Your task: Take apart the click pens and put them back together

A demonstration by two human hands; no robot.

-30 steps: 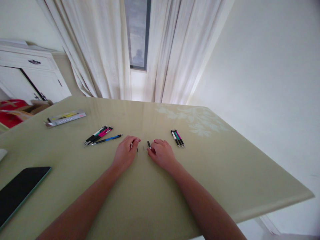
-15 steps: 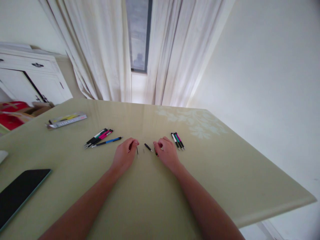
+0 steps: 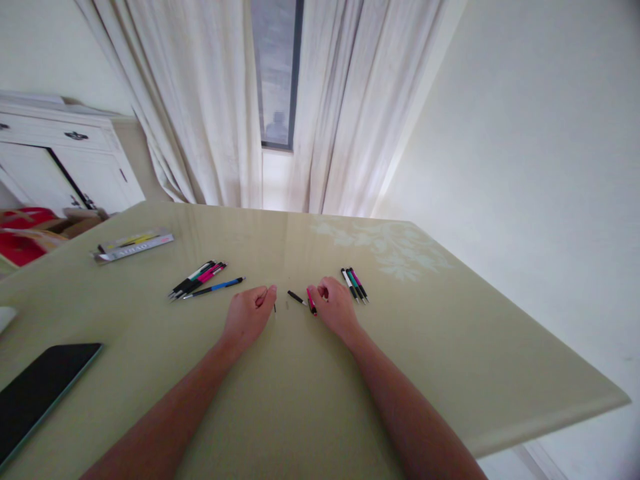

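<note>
My left hand [image 3: 249, 312] rests on the table with its fingers closed. A thin dark pen refill [image 3: 275, 309] sticks out below its thumb and fingertip. My right hand [image 3: 335, 307] is closed on a pink pen barrel [image 3: 312, 303] with a dark end, partly covered by the thumb. Between the hands lies a short black pen grip [image 3: 297, 297] with a pale tip. Beside it is a tiny, thin, greyish piece [image 3: 287, 305], too small to make out clearly. Right of my right hand, several pens [image 3: 355, 285] in white, green and purple lie side by side.
Several pens [image 3: 197, 280] lie bunched at left, with a blue pen [image 3: 215, 287] beside them. Farther back is an open clear-and-white package [image 3: 137, 245]. A dark tablet [image 3: 45, 387] lies near left on the table [image 3: 500, 360].
My right hand's grip has shifted, and more of the pink barrel shows below the thumb. My left hand has turned slightly, its fingers curled tighter around the refill. The view has tilted a little.
</note>
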